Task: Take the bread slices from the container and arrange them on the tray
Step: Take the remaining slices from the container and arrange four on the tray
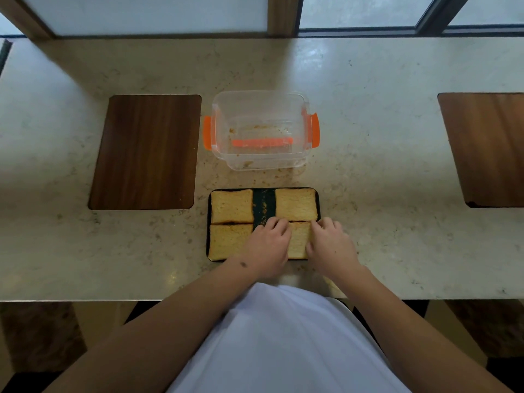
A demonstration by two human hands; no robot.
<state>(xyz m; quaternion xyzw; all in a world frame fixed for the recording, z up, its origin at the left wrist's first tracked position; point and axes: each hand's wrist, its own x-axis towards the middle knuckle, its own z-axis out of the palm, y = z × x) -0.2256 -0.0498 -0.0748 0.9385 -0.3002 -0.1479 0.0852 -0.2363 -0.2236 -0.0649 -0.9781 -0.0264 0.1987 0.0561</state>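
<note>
A dark tray [264,205] lies near the counter's front edge with several toasted bread slices on it. One slice [232,206] sits at the back left, one [296,204] at the back right, one [229,241] at the front left. The front right slice [299,240] lies between my hands. My left hand [268,245] rests on its left edge and my right hand [330,245] on its right edge, fingers curled onto it. Behind the tray stands the clear container [260,131] with orange clips, holding only crumbs.
A dark wooden board [146,151] lies left of the container, and another board [487,148] lies at the far right. Crumbs are scattered between container and tray. The counter's front edge runs just below my hands. Window frames stand behind the counter.
</note>
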